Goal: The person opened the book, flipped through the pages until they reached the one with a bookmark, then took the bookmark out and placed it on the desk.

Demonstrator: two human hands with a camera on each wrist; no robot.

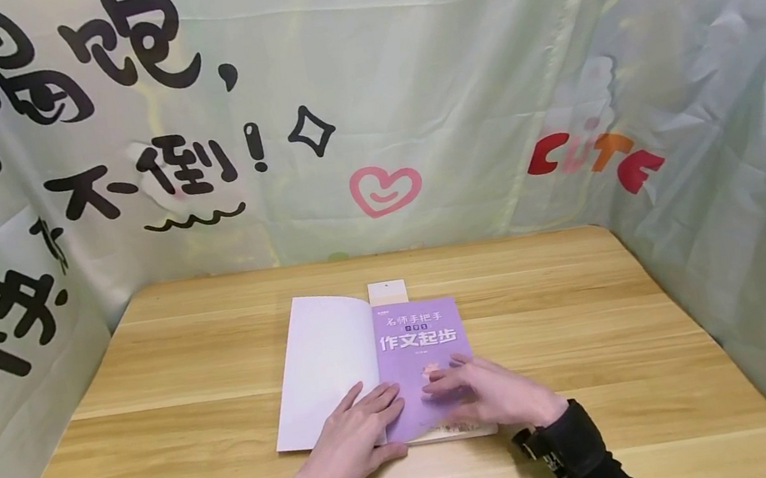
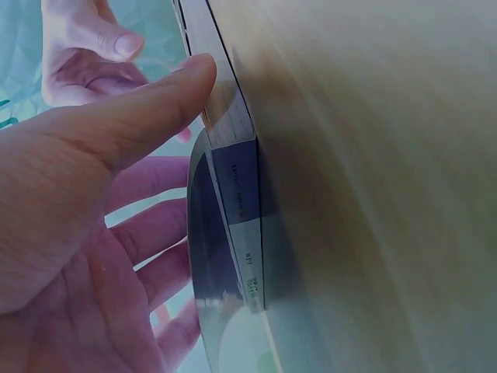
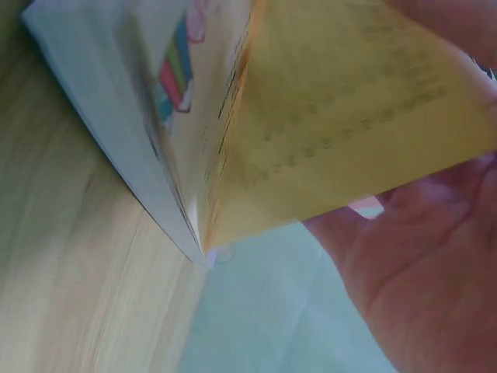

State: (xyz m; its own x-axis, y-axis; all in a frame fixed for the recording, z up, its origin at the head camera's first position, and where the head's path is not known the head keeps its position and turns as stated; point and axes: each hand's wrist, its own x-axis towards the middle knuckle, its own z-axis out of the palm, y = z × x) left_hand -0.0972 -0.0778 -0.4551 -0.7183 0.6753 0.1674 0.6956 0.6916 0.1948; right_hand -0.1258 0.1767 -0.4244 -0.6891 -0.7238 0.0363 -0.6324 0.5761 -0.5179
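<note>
The book [image 1: 375, 350] lies open mid-table, its purple page [image 1: 406, 366] lifted at the near right corner. The right hand [image 1: 496, 394] pinches that page between thumb and fingers; the left hand [image 1: 354, 442], fingers extended, rests by the fold, thumb at the bottom edge. A white card [image 1: 388, 292] pokes out beyond the book on the table [image 1: 596, 330].

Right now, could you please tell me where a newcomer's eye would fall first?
Probably the purple page of the open book on the table, where the left hand rests by the fold and the right hand holds the lower right part. Next, perhaps, the big black writing at upper left on the cloth behind.
</note>
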